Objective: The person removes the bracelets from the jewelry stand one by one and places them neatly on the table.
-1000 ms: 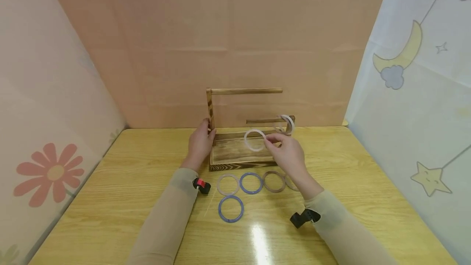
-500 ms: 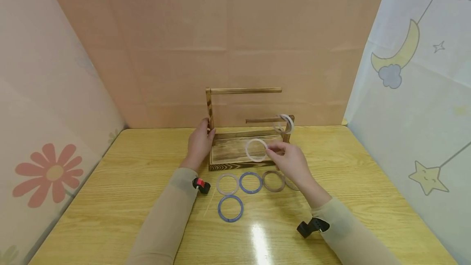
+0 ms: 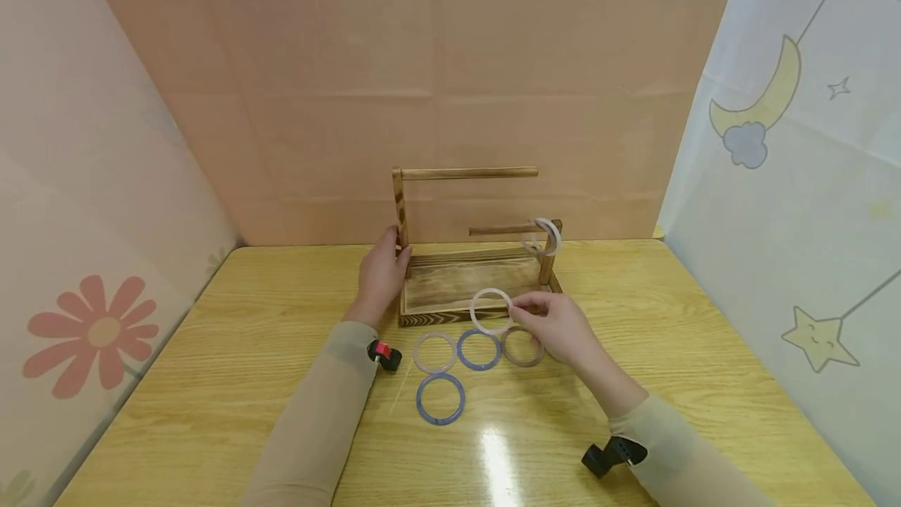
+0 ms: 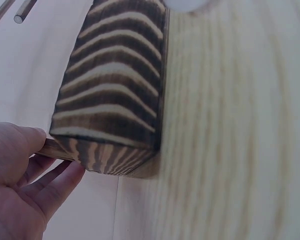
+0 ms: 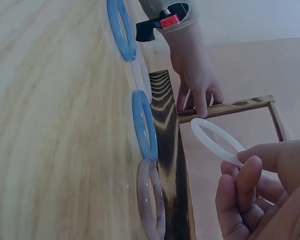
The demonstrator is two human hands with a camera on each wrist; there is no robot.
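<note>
My right hand [image 3: 559,323] pinches a white bangle [image 3: 472,308] by its right side, between thumb and fingertips. The ring stands upright over the front edge of a dark-grained wooden stand [image 3: 436,319]. My left hand [image 3: 380,278] grips the left post [image 3: 400,206] of that stand near its base, thumb on the near side. In the left wrist view, the fingers [image 4: 60,192] reach round the wood beside the tray's corner. White bangles [image 3: 557,238] hang at the right end of the stand's lower bar [image 3: 496,231].
In front of the stand lie a pale pink bangle [image 3: 415,353], a blue one [image 3: 479,368] and a brown-grey one [image 3: 523,364]. Another blue bangle [image 3: 440,422] lies nearer. The upper bar [image 3: 468,174] juts right from the left post. A peach backdrop [image 3: 436,61] stands behind the table.
My right hand has brought the white bangle down and toward me, from above the stand's tray to its front edge. The left hand keeps its grip on the post.
</note>
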